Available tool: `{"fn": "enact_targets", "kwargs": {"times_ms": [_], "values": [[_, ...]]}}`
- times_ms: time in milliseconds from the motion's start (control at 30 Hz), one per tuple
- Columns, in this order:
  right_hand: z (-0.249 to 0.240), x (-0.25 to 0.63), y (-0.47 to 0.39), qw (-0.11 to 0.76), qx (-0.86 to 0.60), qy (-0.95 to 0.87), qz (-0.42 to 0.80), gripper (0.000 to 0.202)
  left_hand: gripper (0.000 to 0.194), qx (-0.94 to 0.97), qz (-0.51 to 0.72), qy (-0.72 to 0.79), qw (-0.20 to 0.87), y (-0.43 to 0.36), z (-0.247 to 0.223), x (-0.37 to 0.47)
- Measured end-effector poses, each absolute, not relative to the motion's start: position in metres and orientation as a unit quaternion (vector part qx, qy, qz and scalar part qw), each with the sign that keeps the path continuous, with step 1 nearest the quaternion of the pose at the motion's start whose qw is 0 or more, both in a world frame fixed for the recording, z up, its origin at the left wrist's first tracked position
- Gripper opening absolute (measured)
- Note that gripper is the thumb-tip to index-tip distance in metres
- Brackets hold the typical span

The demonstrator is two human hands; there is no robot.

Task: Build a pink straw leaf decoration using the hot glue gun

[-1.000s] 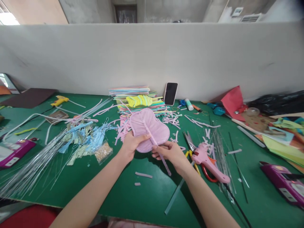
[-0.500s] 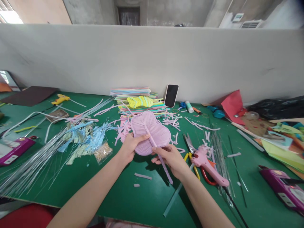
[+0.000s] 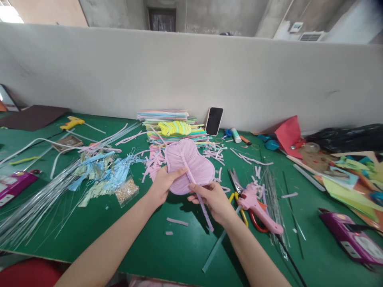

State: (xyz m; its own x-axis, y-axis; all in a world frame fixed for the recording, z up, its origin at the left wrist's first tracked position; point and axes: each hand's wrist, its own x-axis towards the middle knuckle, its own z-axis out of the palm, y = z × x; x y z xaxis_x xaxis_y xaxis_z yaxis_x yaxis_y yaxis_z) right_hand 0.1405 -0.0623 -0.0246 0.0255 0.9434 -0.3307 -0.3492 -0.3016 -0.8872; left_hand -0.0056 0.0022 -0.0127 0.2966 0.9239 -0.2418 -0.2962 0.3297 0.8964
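A lilac fan-like piece (image 3: 199,165) with rounded lobes and a wrapped stem (image 3: 205,211) is held above the green table. My left hand (image 3: 164,183) pinches its lower left edge, thumb lying on the front. On the other side, my right hand (image 3: 211,197) grips the base where the stem leaves the lobes, thumb on top and fingers partly hidden behind. The stem points down toward the front. Just right of my right hand lie scissors (image 3: 236,181) and a pink glue gun (image 3: 260,209).
Colored strips (image 3: 163,115) and a propped phone (image 3: 214,121) stand behind. Clear wires (image 3: 38,207), blue tassels (image 3: 119,171) and a bead bag (image 3: 127,191) lie left. A yellow glue gun (image 3: 72,122) is farther back. Purple power strips (image 3: 353,239) and papers (image 3: 353,195) sit right.
The view has shifted slightly, so the table items appear a little farther left. Both hands keep their hold on the lilac piece, nearly unchanged.
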Motion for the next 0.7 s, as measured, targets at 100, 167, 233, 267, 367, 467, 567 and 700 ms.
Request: {"fn": "enact_targets", "kwargs": {"times_ms": [100, 167, 233, 267, 367, 467, 567, 700], "values": [[-0.0262, 0.1393, -0.0617, 0.514, -0.501, -0.295, 0.631, 0.029, 0.043, 0.386, 0.425, 0.399, 0.715, 0.0028, -0.0121, -0.0058], [-0.0269, 0.1386, -0.0616, 0.509, -0.5, -0.296, 0.635, 0.029, 0.043, 0.384, 0.426, 0.397, 0.716, 0.0029, -0.0118, -0.0061], [-0.0276, 0.1383, -0.0617, 0.499, -0.498, -0.299, 0.643, 0.031, 0.043, 0.379, 0.433, 0.401, 0.712, 0.003, -0.0121, -0.0062], [-0.028, 0.1384, -0.0619, 0.493, -0.496, -0.3, 0.648, 0.032, 0.043, 0.376, 0.439, 0.405, 0.708, 0.0031, -0.0124, -0.0061], [-0.0293, 0.1391, -0.0632, 0.48, -0.49, -0.303, 0.662, 0.036, 0.044, 0.363, 0.461, 0.419, 0.693, 0.0043, -0.013, -0.0058], [-0.0301, 0.1398, -0.0642, 0.478, -0.478, -0.311, 0.668, 0.041, 0.043, 0.352, 0.486, 0.432, 0.673, 0.0069, -0.0127, -0.0071], [-0.0304, 0.1396, -0.0633, 0.492, -0.464, -0.317, 0.665, 0.04, 0.043, 0.347, 0.496, 0.445, 0.66, 0.0093, -0.0131, -0.0095], [-0.031, 0.1383, -0.0598, 0.51, -0.458, -0.311, 0.659, 0.043, 0.044, 0.358, 0.489, 0.444, 0.66, 0.0091, -0.0151, -0.0103]]}}
